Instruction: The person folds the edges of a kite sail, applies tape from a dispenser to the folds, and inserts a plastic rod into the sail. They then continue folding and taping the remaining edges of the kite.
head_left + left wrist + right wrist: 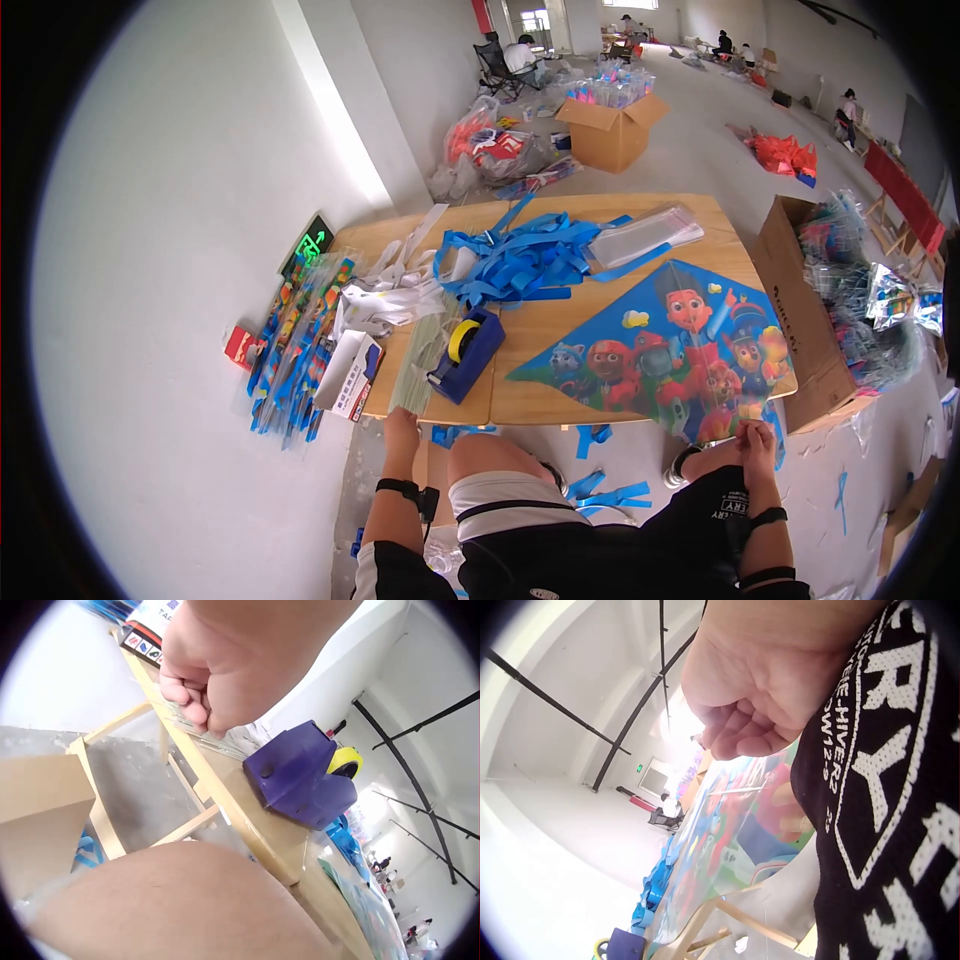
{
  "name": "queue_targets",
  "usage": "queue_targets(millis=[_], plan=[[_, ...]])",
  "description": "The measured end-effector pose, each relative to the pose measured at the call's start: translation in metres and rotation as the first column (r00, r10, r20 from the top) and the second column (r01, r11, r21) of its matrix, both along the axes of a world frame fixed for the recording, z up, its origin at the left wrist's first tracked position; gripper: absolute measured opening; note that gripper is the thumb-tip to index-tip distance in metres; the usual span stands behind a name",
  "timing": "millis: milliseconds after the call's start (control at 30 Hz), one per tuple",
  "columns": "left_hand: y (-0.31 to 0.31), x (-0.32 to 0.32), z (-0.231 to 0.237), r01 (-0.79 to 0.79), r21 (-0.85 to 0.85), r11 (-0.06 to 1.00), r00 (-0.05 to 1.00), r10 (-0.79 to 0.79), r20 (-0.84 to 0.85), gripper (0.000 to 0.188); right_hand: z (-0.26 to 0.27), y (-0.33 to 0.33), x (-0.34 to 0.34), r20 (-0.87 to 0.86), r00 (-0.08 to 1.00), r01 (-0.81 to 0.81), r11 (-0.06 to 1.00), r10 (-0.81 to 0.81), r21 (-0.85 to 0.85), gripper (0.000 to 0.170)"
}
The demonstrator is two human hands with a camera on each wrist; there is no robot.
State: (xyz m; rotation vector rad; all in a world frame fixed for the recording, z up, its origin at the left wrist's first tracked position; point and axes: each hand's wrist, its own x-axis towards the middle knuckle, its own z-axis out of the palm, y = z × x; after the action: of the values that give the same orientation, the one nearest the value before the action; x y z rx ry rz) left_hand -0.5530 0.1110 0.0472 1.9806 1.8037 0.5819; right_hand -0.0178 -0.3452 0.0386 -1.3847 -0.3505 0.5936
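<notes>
A printed blue kite with cartoon figures lies over the right part of the table, its lower corner hanging past the near edge. My right hand pinches the kite's near right border, fingers curled in the right wrist view. My left hand is at the table's near edge, fingers curled at the ends of a row of thin pale rods; the fingertips are partly hidden in the left wrist view. Beside the rods stands a blue tape dispenser with a yellow-cored roll.
Blue ribbons, white strips and clear plastic sleeves lie across the back. A small white box and wrapped colourful bundles sit left. A carton of packed items stands right; another carton stands behind.
</notes>
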Motion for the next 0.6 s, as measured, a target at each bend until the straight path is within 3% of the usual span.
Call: queue_targets(millis=[33, 100, 133, 167, 200, 233, 267, 300, 367, 433, 467, 500, 567, 600], plan=[[0.001, -0.01, -0.007, -0.002, 0.001, 1.0, 1.0, 0.002, -0.004, 0.012, 0.0, 0.0, -0.001, -0.004, 1.0, -0.002, 1.0, 0.002, 0.001, 0.019], [0.002, -0.054, -0.035, 0.169, 0.211, 0.963, 0.98, -0.141, -0.141, 0.012, 0.001, 0.001, -0.001, 0.007, 1.0, 0.002, 1.0, -0.002, -0.008, 0.018], [0.005, -0.096, -0.051, 0.41, 0.221, 0.885, 0.878, -0.317, -0.359, 0.014, 0.001, 0.002, -0.001, 0.005, 1.0, 0.002, 1.0, -0.002, -0.006, 0.018], [0.006, -0.127, -0.061, 0.627, 0.174, 0.759, 0.697, -0.448, -0.559, 0.016, 0.001, 0.002, -0.001, 0.02, 1.0, -0.008, 1.0, 0.008, -0.021, 0.02], [-0.014, -0.13, -0.043, 0.332, -0.002, 0.943, 0.941, -0.331, -0.063, 0.016, 0.001, 0.001, -0.001, 0.035, 0.999, -0.017, 0.999, 0.018, -0.037, 0.021], [-0.047, -0.136, -0.01, 0.106, -0.322, 0.941, 0.926, 0.024, 0.376, 0.018, 0.002, -0.001, -0.002, 0.034, 0.999, -0.017, 0.999, 0.018, -0.038, 0.021], [-0.066, -0.154, 0.016, 0.203, -0.36, 0.911, 0.943, -0.082, 0.324, 0.02, 0.005, -0.003, -0.002, 0.043, 0.999, 0.003, 0.999, -0.001, -0.045, 0.023], [-0.087, -0.17, 0.038, 0.193, -0.445, 0.874, 0.934, -0.026, 0.355, 0.02, 0.007, -0.003, -0.003, 0.052, 0.998, 0.02, 0.998, -0.017, -0.053, 0.025], [-0.116, -0.222, 0.052, 0.123, -0.508, 0.853, 0.979, -0.02, 0.204, 0.022, 0.004, -0.004, 0.003, 0.051, 0.998, 0.028, 0.998, -0.025, -0.062, 0.026], [-0.152, -0.24, 0.087, 0.02, -0.58, 0.815, 0.959, 0.149, 0.241, 0.018, 0.007, -0.002, 0.004, 0.048, 0.998, 0.037, 0.997, -0.033, -0.068, 0.027], [-0.164, -0.242, 0.097, 0.015, -0.581, 0.814, 0.959, 0.153, 0.24, 0.018, 0.025, 0.004, -0.002, 0.188, 0.977, -0.057, 0.977, 0.096, -0.204, 0.025], [-0.175, -0.244, 0.102, 0.013, -0.54, 0.842, 0.907, 0.217, 0.36, 0.017, 0.04, 0.016, -0.009, 0.305, 0.922, -0.125, 0.93, 0.238, -0.347, 0.023], [-0.186, -0.233, 0.11, 0.054, -0.45, 0.891, 0.804, 0.229, 0.549, 0.015, 0.059, 0.053, -0.034, 0.21, 0.9, -0.323, 0.909, 0.381, -0.265, 0.016], [-0.189, -0.214, 0.119, 0.053, -0.454, 0.889, 0.805, 0.231, 0.547, 0.015, 0.072, 0.071, -0.05, 0.27, 0.815, -0.416, 0.842, 0.513, -0.344, 0.011]])
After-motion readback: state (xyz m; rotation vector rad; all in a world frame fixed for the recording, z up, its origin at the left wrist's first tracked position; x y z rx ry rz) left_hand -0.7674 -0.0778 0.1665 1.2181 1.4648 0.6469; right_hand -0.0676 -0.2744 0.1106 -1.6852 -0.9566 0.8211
